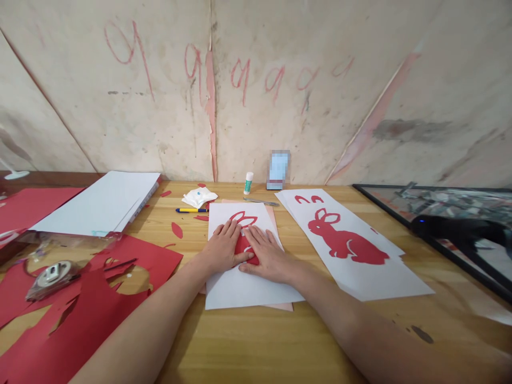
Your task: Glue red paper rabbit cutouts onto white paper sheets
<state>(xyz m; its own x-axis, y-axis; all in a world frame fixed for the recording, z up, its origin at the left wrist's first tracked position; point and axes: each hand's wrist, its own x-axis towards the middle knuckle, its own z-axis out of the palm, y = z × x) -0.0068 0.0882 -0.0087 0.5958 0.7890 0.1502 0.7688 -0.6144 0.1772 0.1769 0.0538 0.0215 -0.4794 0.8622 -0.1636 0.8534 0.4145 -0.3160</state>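
A white sheet (pixel 240 288) lies on the wooden table in front of me, with a red paper rabbit cutout (pixel 244 220) on it. My left hand (pixel 223 246) and my right hand (pixel 267 254) lie flat on the cutout side by side, fingers stretched out, pressing it onto the sheet. Only the rabbit's ears and a bit of red body between my hands show. To the right lies a second white sheet (pixel 384 282) bearing a whole red rabbit (pixel 347 244).
A glue stick (pixel 248 183), scissors (pixel 261 201), a crumpled tissue (pixel 199 197) and a blue-yellow pen (pixel 191 210) lie behind the sheet. Red paper scraps (pixel 80 309) and a tape roll (pixel 54 274) are at left, white paper stack (pixel 104 201) behind. A dark-framed panel (pixel 448 213) is at right.
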